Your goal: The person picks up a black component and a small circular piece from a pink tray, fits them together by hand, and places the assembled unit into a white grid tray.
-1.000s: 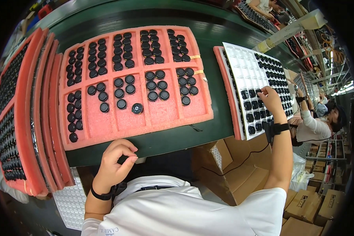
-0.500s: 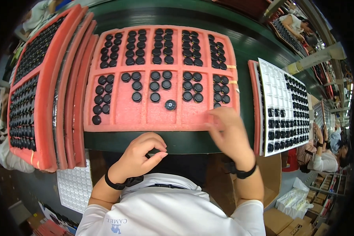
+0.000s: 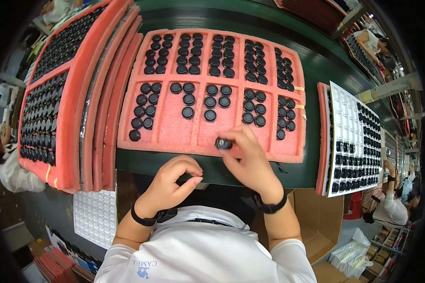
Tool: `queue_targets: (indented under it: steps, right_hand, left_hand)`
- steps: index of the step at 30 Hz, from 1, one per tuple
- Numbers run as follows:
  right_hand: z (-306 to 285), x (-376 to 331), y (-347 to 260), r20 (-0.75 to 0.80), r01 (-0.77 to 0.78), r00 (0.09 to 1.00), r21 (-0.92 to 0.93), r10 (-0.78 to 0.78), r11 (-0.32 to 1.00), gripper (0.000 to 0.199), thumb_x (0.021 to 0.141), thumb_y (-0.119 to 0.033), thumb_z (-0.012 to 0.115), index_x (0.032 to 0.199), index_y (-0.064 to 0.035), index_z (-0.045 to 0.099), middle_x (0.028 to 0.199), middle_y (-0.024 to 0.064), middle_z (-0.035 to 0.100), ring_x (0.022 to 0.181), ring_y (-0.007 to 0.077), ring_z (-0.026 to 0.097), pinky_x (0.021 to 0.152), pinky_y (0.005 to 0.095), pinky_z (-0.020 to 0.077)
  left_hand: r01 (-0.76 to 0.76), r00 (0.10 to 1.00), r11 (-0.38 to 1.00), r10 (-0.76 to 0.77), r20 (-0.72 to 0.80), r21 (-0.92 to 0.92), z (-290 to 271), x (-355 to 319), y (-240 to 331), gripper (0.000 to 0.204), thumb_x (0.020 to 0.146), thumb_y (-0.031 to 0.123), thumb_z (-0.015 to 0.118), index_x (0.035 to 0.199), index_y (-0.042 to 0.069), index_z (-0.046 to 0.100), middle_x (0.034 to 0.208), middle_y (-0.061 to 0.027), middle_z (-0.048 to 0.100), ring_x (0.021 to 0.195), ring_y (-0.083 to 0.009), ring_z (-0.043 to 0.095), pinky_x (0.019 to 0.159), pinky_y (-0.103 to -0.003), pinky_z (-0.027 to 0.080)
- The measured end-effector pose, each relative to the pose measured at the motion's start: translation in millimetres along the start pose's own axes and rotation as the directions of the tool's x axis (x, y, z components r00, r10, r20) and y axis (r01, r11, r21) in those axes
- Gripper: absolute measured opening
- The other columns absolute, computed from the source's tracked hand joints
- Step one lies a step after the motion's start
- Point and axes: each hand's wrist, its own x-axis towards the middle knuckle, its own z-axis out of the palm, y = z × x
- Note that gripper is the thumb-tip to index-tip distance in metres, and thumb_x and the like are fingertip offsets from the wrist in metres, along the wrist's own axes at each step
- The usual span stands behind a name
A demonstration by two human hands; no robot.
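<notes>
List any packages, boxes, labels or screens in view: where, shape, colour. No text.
Open cardboard box: lower right beneath the table edge, brown, flaps up.
Clear plastic bag: bottom right beside that box, crumpled, whitish.
Stacked cartons: bottom left on the floor, red and dark, flat.
Yellow tape tabs: right rim of the pink foam tray, small strips.
Screens: none visible.

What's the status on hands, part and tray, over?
Right hand pinching a black round part on the pink foam tray. Left hand curled at the table edge, nothing visibly held. Nothing blocking the tray.
</notes>
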Motion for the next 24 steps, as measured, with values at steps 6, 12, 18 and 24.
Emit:
queue_targets:
  steps: [6, 12, 18, 24]
  right_hand:
    - [7.8, -27.3, -24.3, 0.015, 0.057, 0.998, 0.003, -0.057, 0.998, 0.041, 0.069, 0.007, 0.068, 0.106, -0.0009, 0.053, 0.095, 0.0125, 0.056, 0.083, 0.0269, 0.056, 0.07, 0.0323, 0.0473]
    - [14.6, -36.2, -24.9, -0.071, 0.248, 0.966, -0.027, -0.249, 0.969, 0.042, 0.065, 0.003, 0.074, 0.103, -0.0024, 0.056, 0.093, 0.0121, 0.059, 0.081, 0.0273, 0.058, 0.068, 0.0333, 0.0476]
    - [8.9, -34.0, -21.9, -0.027, 0.407, 0.912, -0.069, -0.41, 0.911, 0.036, 0.064, -0.004, 0.078, 0.095, -0.0022, 0.06, 0.09, 0.0115, 0.06, 0.078, 0.0258, 0.058, 0.067, 0.0334, 0.047]
    - [10.1, -36.7, -17.9, -0.049, 0.343, 0.939, 0.138, -0.339, 0.929, 0.03, 0.075, -0.016, 0.073, 0.097, -0.001, 0.058, 0.086, 0.0103, 0.059, 0.077, 0.0217, 0.057, 0.067, 0.0315, 0.0453]
  left_hand:
    - [0.125, 0.992, 0.977, -0.125, 0.013, -0.173, 9.7, 11.3, 11.6, 0.03, 0.081, 0.006, 0.066, 0.106, -0.002, 0.052, 0.103, -0.0098, 0.057, 0.091, -0.0169, 0.057, 0.082, -0.03, 0.046]
    - [0.159, 0.987, 0.927, -0.149, 0.056, -0.34, 14.3, 6.6, 11.0, 0.036, 0.08, 0.003, 0.067, 0.112, -0.002, 0.051, 0.106, -0.0094, 0.057, 0.091, -0.0141, 0.057, 0.082, -0.029, 0.047]
    - [0.212, 0.977, 0.685, -0.16, 0.14, -0.697, 10.2, 3.2, 17.5, 0.034, 0.084, 0.001, 0.063, 0.116, -0.004, 0.051, 0.11, -0.0102, 0.056, 0.103, -0.0157, 0.055, 0.089, -0.031, 0.045]
    - [0.227, 0.974, 0.59, -0.125, 0.19, -0.774, 8.0, 1.9, 16.2, 0.036, 0.085, 0.005, 0.063, 0.118, -0.005, 0.05, 0.111, -0.0121, 0.057, 0.106, -0.0181, 0.056, 0.092, -0.033, 0.045]
